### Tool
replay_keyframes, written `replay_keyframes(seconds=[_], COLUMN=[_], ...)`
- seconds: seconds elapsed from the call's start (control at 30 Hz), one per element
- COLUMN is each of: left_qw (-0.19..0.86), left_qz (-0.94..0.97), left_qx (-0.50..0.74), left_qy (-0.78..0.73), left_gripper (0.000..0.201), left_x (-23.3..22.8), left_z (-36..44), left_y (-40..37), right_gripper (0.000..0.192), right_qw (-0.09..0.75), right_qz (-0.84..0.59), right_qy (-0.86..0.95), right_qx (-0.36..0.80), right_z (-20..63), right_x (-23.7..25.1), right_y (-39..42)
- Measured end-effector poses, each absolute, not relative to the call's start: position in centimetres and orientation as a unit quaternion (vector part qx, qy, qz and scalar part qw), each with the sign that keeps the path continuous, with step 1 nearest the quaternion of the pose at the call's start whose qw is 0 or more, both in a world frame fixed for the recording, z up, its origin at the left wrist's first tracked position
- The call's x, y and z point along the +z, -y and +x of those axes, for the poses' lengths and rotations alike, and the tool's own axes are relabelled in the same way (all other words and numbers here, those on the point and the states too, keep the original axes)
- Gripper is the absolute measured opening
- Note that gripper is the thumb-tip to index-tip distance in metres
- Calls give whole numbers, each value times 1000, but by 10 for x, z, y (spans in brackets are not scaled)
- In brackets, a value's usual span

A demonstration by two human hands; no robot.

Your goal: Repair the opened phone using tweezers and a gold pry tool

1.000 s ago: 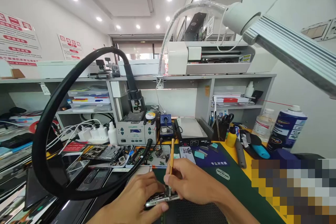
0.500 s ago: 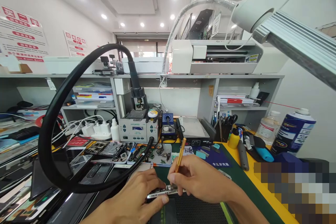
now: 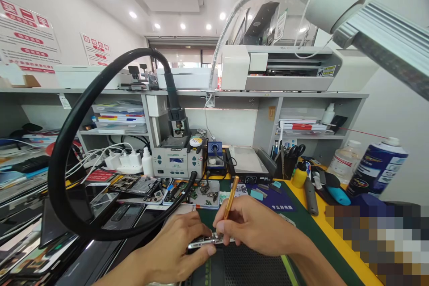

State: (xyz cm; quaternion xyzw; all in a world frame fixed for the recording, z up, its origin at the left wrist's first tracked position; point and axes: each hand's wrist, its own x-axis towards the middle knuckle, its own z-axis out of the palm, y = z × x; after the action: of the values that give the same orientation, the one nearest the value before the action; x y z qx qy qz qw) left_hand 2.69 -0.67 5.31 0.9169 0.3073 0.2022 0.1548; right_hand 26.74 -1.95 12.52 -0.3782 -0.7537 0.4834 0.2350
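Low in the middle of the head view, my left hand (image 3: 177, 243) is closed on the near-left side of a thin silver-edged device (image 3: 201, 245), apparently an opened phone. Its thumb presses along the front edge, and the fingers lie over the far side. My right hand (image 3: 256, 228) pinches a slim gold-handled tool (image 3: 232, 196) like a pen, top end up and tilted slightly right. The tool's tip is hidden behind the fingers, which rest at the device's right part. Beneath both hands lies a dark perforated pad (image 3: 254, 268) on a green mat (image 3: 306, 237).
A thick black hose (image 3: 55, 161) loops across the left, joined to a rework station (image 3: 176, 163). Phones (image 3: 124, 219) crowd that side. Ahead lies a tray (image 3: 209, 196) of small parts. A spray can (image 3: 377, 165) and a yellow bottle (image 3: 299, 175) stand right.
The view has shifted slightly. My left hand keeps its hold on the device, and my right hand stays beside it with the gold tool at nearly the same tilt.
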Motion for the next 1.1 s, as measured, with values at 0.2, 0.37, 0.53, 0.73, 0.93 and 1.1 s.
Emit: replay_keyframes(seconds=[0.2,0.37,0.53,0.73,0.93,1.1], left_qw=[152,138,120,114,117,121], left_qz=[918,922,925,928,927,925], left_qx=[195,196,205,208,204,203], left_qy=[-311,-304,-295,-287,-293,-298], left_gripper=[32,32,23,21,25,24], left_x=[54,54,54,54,54,53], left_z=[26,26,29,29,28,27], left_y=[9,8,8,9,8,7], right_gripper=[14,18,18,16,17,17], right_qw=[230,230,223,216,214,219], right_qz=[-372,-363,-353,-354,-357,-359], right_qy=[757,761,766,772,776,772], right_qx=[485,486,489,482,473,476], right_z=[267,267,265,263,264,264], right_x=[125,124,123,122,123,124], right_y=[18,20,21,20,22,21])
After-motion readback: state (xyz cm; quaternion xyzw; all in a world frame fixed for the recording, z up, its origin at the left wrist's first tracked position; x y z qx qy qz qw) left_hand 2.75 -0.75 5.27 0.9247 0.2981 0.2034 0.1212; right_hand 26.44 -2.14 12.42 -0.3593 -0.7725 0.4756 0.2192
